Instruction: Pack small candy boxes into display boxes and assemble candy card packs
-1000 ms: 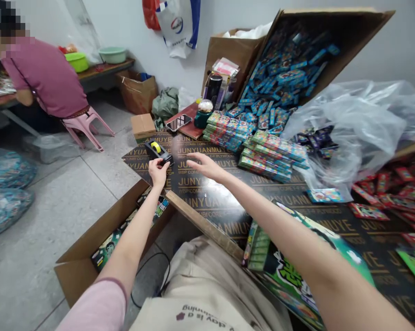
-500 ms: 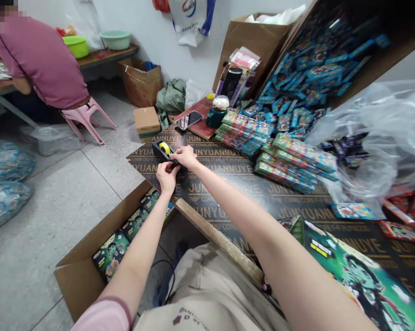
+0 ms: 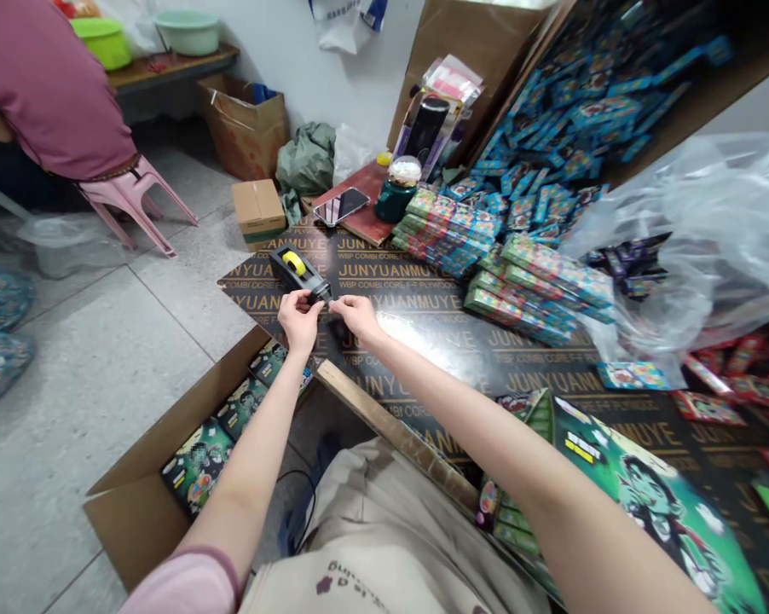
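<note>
A black tape dispenser (image 3: 297,269) with a yellow roll stands near the far left corner of the dark plywood board (image 3: 423,341). My left hand (image 3: 299,320) is closed on the dispenser's near end. My right hand (image 3: 357,316) sits just to its right, fingers pinched at the cutter end, apparently on a strip of clear tape that is too thin to make out. A green printed box (image 3: 621,486) lies on the board by my right forearm.
Stacks of colourful card packs (image 3: 505,264) lie behind my hands, with a phone (image 3: 344,205), a green jar (image 3: 397,192) and a big tilted carton of blue packs (image 3: 582,102). An open carton (image 3: 167,477) of boxes stands on the floor at left. A person in purple (image 3: 45,85) sits far left.
My right hand reached in to the dispenser's cutter end, pinched there, and has now drawn back slightly toward me. My left hand stayed on the dispenser. The view tilted down.
</note>
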Demonstrator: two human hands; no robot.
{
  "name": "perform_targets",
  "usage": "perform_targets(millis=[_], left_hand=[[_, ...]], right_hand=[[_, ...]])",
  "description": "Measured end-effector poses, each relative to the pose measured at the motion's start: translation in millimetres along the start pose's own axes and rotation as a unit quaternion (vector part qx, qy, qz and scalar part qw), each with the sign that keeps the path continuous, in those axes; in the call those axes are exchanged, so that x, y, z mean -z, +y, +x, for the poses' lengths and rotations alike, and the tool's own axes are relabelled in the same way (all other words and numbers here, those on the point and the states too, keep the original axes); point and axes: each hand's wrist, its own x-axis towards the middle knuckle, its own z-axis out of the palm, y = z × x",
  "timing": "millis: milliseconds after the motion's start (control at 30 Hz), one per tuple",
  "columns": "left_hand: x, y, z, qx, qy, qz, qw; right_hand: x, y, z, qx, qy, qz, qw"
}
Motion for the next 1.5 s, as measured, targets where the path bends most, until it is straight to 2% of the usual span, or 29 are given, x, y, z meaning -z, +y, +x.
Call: perform_targets(millis=[200,267,333,400,500,567,600,633,667,700,767,833,900,933,1000,1200,1367,1500], left_hand=[[0,3,0,0.002,-0.002,0.002,1.0],[2,6,0,0.007,0.009,-0.004,1.0],[7,11,0,0.013,0.029,-0.003,0.999],[11,17,-3,0.015,0.032,0.004,0.999],[13,40,-28,0.008,0.006,-0.022,1.0],[13,70,-64,-0.025,-0.034,-0.075,0.996],[13,90,-87,-0.06,-0.074,-0.097,0.991],[14,111,-113,-0.111,-0.138,-0.103,0.979],[16,134,-140,-0.178,-0.226,-0.089,0.954],[17,155,-167,-0.253,-0.31,-0.063,0.914],[16,190,-216,-0.396,-0.433,-0.008,0.81],[10,206,-257,-0.489,-0.518,0.06,0.699],[1,206,-283,-0.534,-0.55,0.134,0.628],[-3,202,-290,-0.546,-0.549,0.164,0.611],[-10,193,-296,-0.564,-0.53,0.203,0.6],[-13,190,-294,-0.578,-0.504,0.211,0.606],[-14,189,-296,-0.573,-0.507,0.188,0.615],[-16,185,-295,-0.562,-0.517,0.173,0.622]], right_hand=[[0,3,11,0.003,0.057,-0.046,0.997],[14,-5,5,0.002,0.074,-0.054,0.996],[41,-18,-12,0.026,0.104,-0.069,0.992],[78,-33,-45,0.086,0.158,-0.105,0.978],[139,-49,-127,0.176,0.227,-0.166,0.943],[170,-53,-195,0.189,0.248,-0.175,0.934],[181,-52,-230,0.185,0.26,-0.172,0.932],[188,-50,-263,0.179,0.275,-0.166,0.93],[193,-46,-294,0.173,0.293,-0.16,0.927],[195,-42,-322,0.168,0.315,-0.154,0.921],[193,-28,-370,0.166,0.361,-0.144,0.906],[185,-11,-406,0.157,0.396,-0.13,0.895],[173,7,-429,0.134,0.415,-0.104,0.894],[166,16,-436,0.12,0.419,-0.086,0.896],[152,33,-442,0.092,0.419,-0.045,0.902],[126,67,-426,-0.007,0.404,0.078,0.911],[120,93,-400,-0.1,0.461,0.166,0.866],[116,104,-387,-0.136,0.491,0.212,0.834]])
